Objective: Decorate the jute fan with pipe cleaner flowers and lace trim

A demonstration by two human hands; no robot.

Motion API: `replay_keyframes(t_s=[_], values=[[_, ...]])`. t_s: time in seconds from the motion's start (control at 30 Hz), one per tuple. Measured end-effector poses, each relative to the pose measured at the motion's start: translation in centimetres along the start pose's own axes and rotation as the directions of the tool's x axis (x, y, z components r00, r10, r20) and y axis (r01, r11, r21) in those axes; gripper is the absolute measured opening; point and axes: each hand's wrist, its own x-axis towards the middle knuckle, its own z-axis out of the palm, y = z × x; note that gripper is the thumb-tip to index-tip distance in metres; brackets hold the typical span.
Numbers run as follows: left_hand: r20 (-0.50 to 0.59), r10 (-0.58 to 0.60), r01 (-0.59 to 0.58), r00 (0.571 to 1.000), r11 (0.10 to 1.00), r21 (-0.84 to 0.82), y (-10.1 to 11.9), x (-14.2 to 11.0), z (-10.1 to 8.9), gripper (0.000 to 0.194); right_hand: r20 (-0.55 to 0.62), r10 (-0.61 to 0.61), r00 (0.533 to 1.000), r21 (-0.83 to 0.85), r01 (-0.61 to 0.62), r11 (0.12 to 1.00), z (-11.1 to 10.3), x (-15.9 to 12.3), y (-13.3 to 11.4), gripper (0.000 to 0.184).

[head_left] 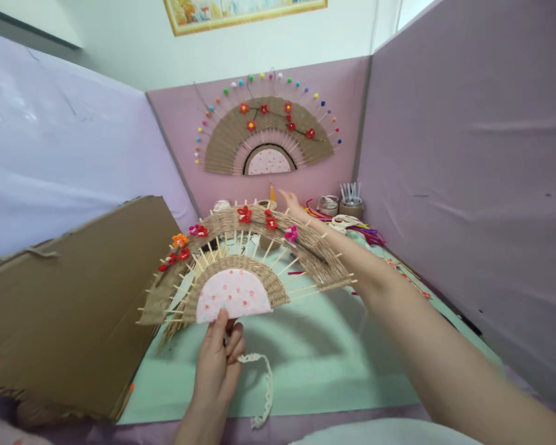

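My left hand [220, 358] pinches the bottom edge of a handmade fan [241, 272] and holds it upright above the green mat [315, 364]. The fan has a pink dotted half-circle, woven jute bands, wooden sticks and small red, orange and pink flowers. A strip of white lace [264, 383] hangs from the same hand. My right hand [293, 205] reaches past the fan's top edge, fingers stretched out, holding nothing, near a small orange-tipped item at the back of the table.
A finished fan [266, 133] with coloured bead tips hangs on the pink back wall. Cups with sticks [351, 203], tape rolls and coloured pipe cleaners [359, 230] sit at the back right. A cardboard sheet [69, 303] leans at the left. Purple partitions enclose the sides.
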Motion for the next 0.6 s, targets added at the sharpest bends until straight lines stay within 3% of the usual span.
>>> replay_keyframes(t_s=[0.07,0.13,0.2,0.27,0.33,0.4,0.5,0.6], values=[[0.020,-0.004,0.003,1.000,0.999,0.039,-0.6,-0.3,-0.3,0.040,-0.142,0.171,0.975,0.001,-0.173,0.985,-1.9,-0.1,2.0,0.043],[0.031,-0.019,0.016,0.999,0.996,0.092,-1.3,-0.5,-0.5,0.040,-0.268,0.322,0.908,0.036,-0.324,0.945,-4.9,-1.3,3.6,0.046],[0.020,-0.054,0.051,0.998,0.988,0.144,-2.0,-0.5,-0.7,0.040,-0.347,0.408,0.845,0.095,-0.401,0.911,-8.4,-3.6,3.9,0.036],[0.002,-0.092,0.090,0.996,0.977,0.191,-2.8,-0.6,-1.0,0.041,-0.404,0.491,0.772,0.285,-0.403,0.870,-11.5,-6.7,2.7,0.030],[-0.013,-0.124,0.123,0.992,0.963,0.239,-3.4,-0.7,-1.5,0.042,-0.364,0.455,0.813,0.351,-0.333,0.875,-13.3,-10.4,0.4,0.024],[-0.033,-0.138,0.142,0.990,0.949,0.282,-3.7,-1.0,-2.1,0.043,-0.276,0.384,0.881,0.270,-0.312,0.911,-13.7,-14.1,-2.0,0.024],[-0.071,-0.145,0.160,0.987,0.934,0.320,-3.6,-1.5,-2.8,0.043,-0.036,0.369,0.929,0.084,-0.365,0.927,-11.8,-18.3,-3.7,0.024],[-0.072,-0.156,0.171,0.985,0.931,0.324,-3.5,-1.6,-2.7,0.042,0.066,0.383,0.921,0.028,-0.385,0.922,-9.0,-20.1,-2.7,0.024]])
